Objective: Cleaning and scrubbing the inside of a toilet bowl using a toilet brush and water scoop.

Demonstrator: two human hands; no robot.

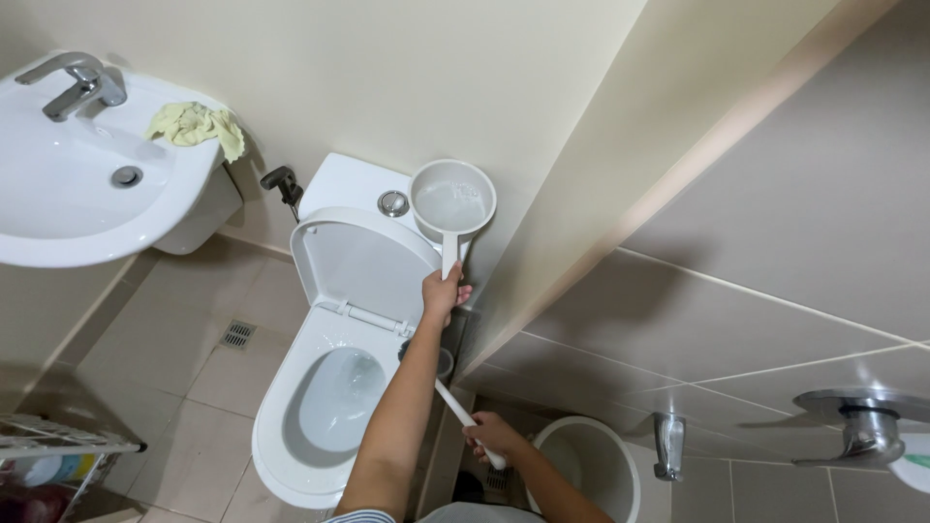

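My left hand (444,291) grips the handle of a white dipper (452,201), whose round bowl rests over the toilet tank (341,184) beside the flush button (392,203). Lower down, my right hand (492,436) holds the white handle of a toilet brush (455,407); its dark head sits at the right rim of the toilet, partly hidden behind my left forearm. The white toilet (334,387) stands with lid and seat raised, water in the bowl.
A white sink (87,169) with a chrome tap (77,85) and a yellow cloth (199,126) hangs at the left. A white bucket (586,465) stands at the lower right under a wall tap (668,446). A floor drain (237,335) and wire rack (58,446) lie left.
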